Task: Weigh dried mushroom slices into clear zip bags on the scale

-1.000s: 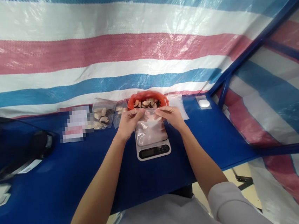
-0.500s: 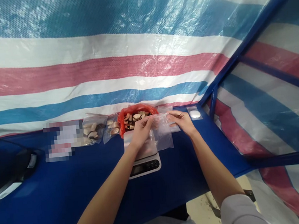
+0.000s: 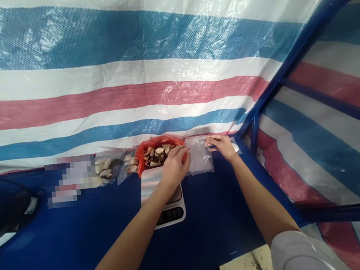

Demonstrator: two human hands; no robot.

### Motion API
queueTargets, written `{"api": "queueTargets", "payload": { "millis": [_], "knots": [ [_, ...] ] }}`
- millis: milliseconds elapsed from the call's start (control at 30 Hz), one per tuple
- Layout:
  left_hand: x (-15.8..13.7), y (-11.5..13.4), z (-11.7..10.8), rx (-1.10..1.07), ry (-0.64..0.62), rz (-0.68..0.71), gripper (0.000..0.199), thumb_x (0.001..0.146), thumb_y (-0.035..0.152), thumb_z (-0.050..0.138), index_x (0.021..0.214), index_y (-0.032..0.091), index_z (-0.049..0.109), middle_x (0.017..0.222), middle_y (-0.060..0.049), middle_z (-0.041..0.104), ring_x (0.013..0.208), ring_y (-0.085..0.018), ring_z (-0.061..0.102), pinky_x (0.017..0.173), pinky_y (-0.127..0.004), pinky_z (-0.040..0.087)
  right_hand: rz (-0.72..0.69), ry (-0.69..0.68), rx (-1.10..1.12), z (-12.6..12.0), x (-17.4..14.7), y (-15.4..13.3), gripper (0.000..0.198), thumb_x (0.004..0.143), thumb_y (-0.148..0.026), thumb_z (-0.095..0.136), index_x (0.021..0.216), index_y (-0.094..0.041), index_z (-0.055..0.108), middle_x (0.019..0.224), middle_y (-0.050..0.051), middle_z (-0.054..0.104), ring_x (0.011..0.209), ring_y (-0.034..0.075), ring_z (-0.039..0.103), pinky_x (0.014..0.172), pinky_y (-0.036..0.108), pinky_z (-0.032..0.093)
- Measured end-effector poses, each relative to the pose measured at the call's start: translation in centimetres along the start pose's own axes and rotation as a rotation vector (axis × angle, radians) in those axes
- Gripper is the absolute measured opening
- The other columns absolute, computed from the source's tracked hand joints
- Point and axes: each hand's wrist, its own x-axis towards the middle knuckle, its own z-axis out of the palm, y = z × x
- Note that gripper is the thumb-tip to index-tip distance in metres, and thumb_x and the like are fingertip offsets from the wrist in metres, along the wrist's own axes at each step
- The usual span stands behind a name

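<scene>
My left hand [image 3: 175, 166] is over the right part of a kitchen scale [image 3: 171, 216], its fingers loosely curled with a gap between thumb and forefinger. I see nothing in it. Just to its right is a clear zip bag [image 3: 198, 156], flat and apparently without contents. My right hand [image 3: 222, 146] pinches this bag at its upper right corner. Behind the scale sits a red plastic bag [image 3: 140, 156], open at the top, full of brown and cream shell-like pieces [image 3: 158, 155]. My left fingertips are close to its right edge.
Two clear bags with similar pieces, a larger bag [image 3: 106, 167] and a smaller bag [image 3: 130, 163], lie left of the red bag. A small packet with a white round item [image 3: 236, 147] lies beyond my right hand. A black object [image 3: 5, 211] stands at far left on the blue table [image 3: 97, 236].
My left hand has come off the zip bag's top edge and moved lower, toward the scale. The bag has shifted right with my right hand. The camera view has tilted up slightly.
</scene>
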Motion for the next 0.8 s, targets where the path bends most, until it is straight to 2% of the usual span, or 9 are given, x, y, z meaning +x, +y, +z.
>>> {"api": "queueTargets", "payload": {
  "millis": [100,200,300,467,600,667,733,800],
  "knots": [
    [-0.9,1.2,1.2,0.192,-0.131,0.186,0.020,0.097,0.022,0.050,0.105,0.017,0.068,0.111,-0.012,0.072,0.106,-0.025,0.067,0.097,-0.041,0.054,-0.003,0.024,-0.049,0.2,1.0,0.7,0.049,0.059,-0.058,0.084,0.085,-0.017,0.076,0.079,0.004,0.075,0.079,0.022,0.074,0.059,0.029,0.062],
    [-1.9,1.9,2.6,0.324,-0.300,0.255,0.019,0.095,0.022,0.053,0.108,0.016,0.067,0.118,-0.014,0.069,0.110,-0.028,0.065,0.097,-0.043,0.054,-0.060,0.061,-0.177,0.6,1.5,1.6,0.044,0.068,-0.056,0.077,0.090,-0.017,0.076,0.083,0.005,0.076,0.079,0.023,0.074,0.058,0.032,0.063],
    [-3.0,2.1,3.6,0.413,-0.396,0.239,0.022,0.094,0.023,0.057,0.112,0.015,0.066,0.125,-0.016,0.066,0.117,-0.031,0.062,0.100,-0.044,0.052,-0.131,0.070,-0.403,0.9,1.7,2.1,0.034,0.080,-0.049,0.069,0.094,-0.019,0.078,0.085,0.005,0.078,0.081,0.024,0.074,0.063,0.034,0.063],
    [-3.4,2.1,4.3,0.488,-0.467,0.187,0.020,0.096,0.021,0.053,0.110,0.015,0.066,0.125,-0.016,0.066,0.118,-0.030,0.061,0.100,-0.043,0.051,-0.245,0.164,-0.883,0.6,0.5,1.2,0.020,0.087,-0.038,0.067,0.100,-0.028,0.078,0.097,0.002,0.080,0.094,0.025,0.075,0.087,0.037,0.059],
    [-3.0,2.4,4.4,0.487,-0.498,0.161,0.019,0.096,0.019,0.052,0.107,0.015,0.068,0.124,-0.016,0.066,0.116,-0.029,0.062,0.096,-0.041,0.052,-0.410,0.272,-1.107,0.6,-1.6,0.3,0.028,0.094,-0.037,0.060,0.114,-0.026,0.075,0.109,0.006,0.078,0.097,0.027,0.075,0.084,0.036,0.058],
    [-2.8,2.5,4.6,0.481,-0.510,0.152,0.020,0.096,0.019,0.052,0.106,0.014,0.068,0.124,-0.016,0.066,0.116,-0.030,0.062,0.096,-0.041,0.052,-0.548,0.228,-1.153,1.0,-2.3,0.3,0.031,0.097,-0.036,0.054,0.117,-0.023,0.074,0.118,0.007,0.076,0.105,0.027,0.073,0.085,0.035,0.057],
    [-2.8,2.7,4.8,0.473,-0.515,0.139,0.021,0.096,0.019,0.052,0.107,0.013,0.069,0.123,-0.017,0.066,0.117,-0.030,0.061,0.098,-0.043,0.051,-0.682,0.108,-1.174,1.6,-2.5,0.7,0.033,0.099,-0.034,0.049,0.117,-0.022,0.074,0.124,0.007,0.073,0.117,0.026,0.068,0.089,0.033,0.057],
    [-3.0,2.7,4.9,0.466,-0.520,0.122,0.023,0.095,0.019,0.052,0.107,0.012,0.070,0.121,-0.018,0.067,0.116,-0.031,0.062,0.100,-0.045,0.050,-0.760,-0.019,-1.195,2.2,-2.0,1.3,0.035,0.101,-0.034,0.048,0.120,-0.019,0.073,0.127,0.008,0.072,0.124,0.025,0.065,0.093,0.032,0.057]
  ]
}}
